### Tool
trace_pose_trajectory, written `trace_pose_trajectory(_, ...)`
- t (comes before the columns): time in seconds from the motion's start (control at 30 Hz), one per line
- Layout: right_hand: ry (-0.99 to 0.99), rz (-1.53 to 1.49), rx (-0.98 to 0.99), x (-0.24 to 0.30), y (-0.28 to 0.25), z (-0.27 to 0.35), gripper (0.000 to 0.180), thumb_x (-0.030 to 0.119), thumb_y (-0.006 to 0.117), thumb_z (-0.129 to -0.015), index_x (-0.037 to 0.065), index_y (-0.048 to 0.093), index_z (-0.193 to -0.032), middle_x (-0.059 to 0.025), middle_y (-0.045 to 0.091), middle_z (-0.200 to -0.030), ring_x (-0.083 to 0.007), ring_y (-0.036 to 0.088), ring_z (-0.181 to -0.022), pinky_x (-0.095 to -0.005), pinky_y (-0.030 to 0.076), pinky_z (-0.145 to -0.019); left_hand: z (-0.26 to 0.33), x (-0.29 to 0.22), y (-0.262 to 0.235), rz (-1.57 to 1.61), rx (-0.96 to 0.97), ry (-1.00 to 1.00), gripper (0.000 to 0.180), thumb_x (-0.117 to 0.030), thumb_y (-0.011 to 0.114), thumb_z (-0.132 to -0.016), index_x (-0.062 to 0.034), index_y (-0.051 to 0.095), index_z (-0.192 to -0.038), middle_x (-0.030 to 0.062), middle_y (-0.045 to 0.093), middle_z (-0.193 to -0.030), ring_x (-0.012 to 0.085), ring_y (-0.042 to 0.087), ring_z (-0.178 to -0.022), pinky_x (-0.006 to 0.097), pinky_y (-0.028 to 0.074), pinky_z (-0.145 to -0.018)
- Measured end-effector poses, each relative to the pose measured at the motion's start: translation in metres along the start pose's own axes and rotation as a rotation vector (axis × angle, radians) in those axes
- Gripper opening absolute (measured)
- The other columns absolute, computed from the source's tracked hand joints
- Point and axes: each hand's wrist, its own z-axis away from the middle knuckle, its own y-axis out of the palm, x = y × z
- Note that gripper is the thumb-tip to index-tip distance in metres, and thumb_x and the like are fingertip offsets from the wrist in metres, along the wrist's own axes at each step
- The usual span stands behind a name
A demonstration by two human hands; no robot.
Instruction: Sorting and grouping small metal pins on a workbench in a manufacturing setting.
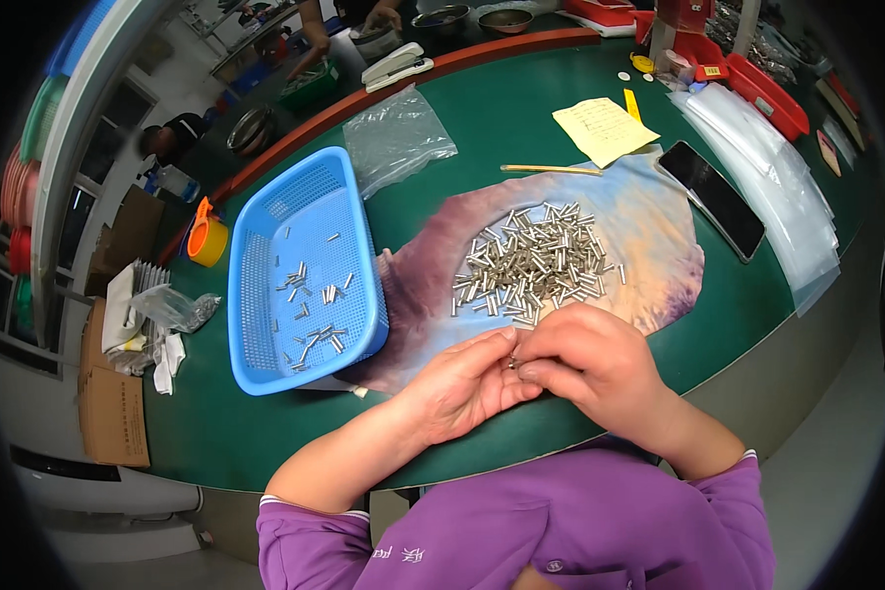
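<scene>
Above the near edge of the green table (723, 344), the two hands meet fingertip to fingertip. The left hand (467, 388) is turned palm up, its fingers loosely curled and the thumb reaching toward the other hand. The right hand (595, 359) comes in from above, thumb and forefinger drawn close together. A small shiny metal bit (513, 363) shows between them, mostly hidden, so I cannot tell which hand has hold of it or how firmly. Just beyond the fingers, a loose heap of short metal tubes (536, 256) lies on a tie-dyed cloth (428, 295). To the left, a blue perforated basket (310, 261) holds a few scattered pieces of similar look on its floor. Past the heap are a thin yellow stick (551, 169) and, behind it, a written-on yellow sheet (603, 130). A dark-screened phone (713, 200) lies at the cloth's right edge, beside layered clear plastic sheets (757, 167). Farther off, behind the basket, a clear bag (398, 138) lies flat, with a white stapler (397, 67) beyond it.
</scene>
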Motion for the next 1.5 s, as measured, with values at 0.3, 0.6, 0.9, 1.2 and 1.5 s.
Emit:
trace_pose_trajectory(0.3, -0.084, 0.297, -0.104, -0.008, -0.025, 0.003, 0.018, 0.007, 0.074, -0.079, 0.007, 0.07, -0.097, -0.0088, 0.066, -0.092, -0.0275, 0.064, -0.086, -0.0375, 0.051, -0.074, 0.046, -0.046, 0.03, -0.556, -0.232, 0.391, 0.027, -0.017, 0.044, -0.104, 0.0033, 0.054, -0.118, 0.0136, 0.06, -0.111, 0.0175, 0.059, -0.089, 0.028, 0.052, -0.075)
trace_pose_trajectory(0.6, -0.056, 0.496, -0.073, -0.013, -0.041, -0.005, 0.017, 0.003, 0.072, -0.077, 0.006, 0.069, -0.093, -0.0079, 0.066, -0.092, -0.0287, 0.061, -0.09, -0.0395, 0.049, -0.076, 0.092, -0.095, 0.018, -2.001, -1.149, 0.935, 0.04, -0.024, 0.056, -0.1, 0.0012, 0.052, -0.131, 0.0166, 0.061, -0.12, 0.0274, 0.06, -0.113, 0.037, 0.048, -0.097)
trace_pose_trajectory(0.9, -0.067, 0.632, 0.235, -0.022, -0.015, -0.019, 0.023, 0.013, 0.072, -0.078, 0.004, 0.066, -0.099, -0.0114, 0.061, -0.093, -0.0326, 0.06, -0.093, -0.0431, 0.049, -0.079, 0.012, -0.018, 0.037, -2.148, -0.37, 0.739, 0.05, -0.004, 0.068, -0.082, -0.0005, 0.054, -0.129, 0.0181, 0.062, -0.118, 0.0348, 0.059, -0.11, 0.042, 0.048, -0.095)
trace_pose_trajectory(1.2, -0.017, 0.543, 0.317, -0.031, -0.016, -0.015, 0.019, 0.012, 0.071, -0.078, 0.004, 0.065, -0.095, -0.0117, 0.06, -0.093, -0.0329, 0.06, -0.091, -0.0434, 0.05, -0.079, -0.001, -0.009, 0.027, -2.046, -0.413, 0.586, 0.048, -0.005, 0.07, -0.078, 0.0005, 0.055, -0.123, 0.0169, 0.059, -0.105, 0.0348, 0.057, -0.104, 0.042, 0.047, -0.091)
trace_pose_trajectory(1.5, -0.06, 0.496, 0.318, -0.031, -0.017, -0.017, 0.02, 0.009, 0.07, -0.077, 0.005, 0.067, -0.097, -0.0106, 0.06, -0.092, -0.0323, 0.06, -0.091, -0.043, 0.05, -0.079, -0.001, -0.009, 0.02, -2.148, -0.412, 0.729, 0.028, -0.005, 0.077, -0.073, -0.0035, 0.063, -0.097, 0.0099, 0.058, -0.103, 0.0312, 0.057, -0.1, 0.038, 0.047, -0.085)
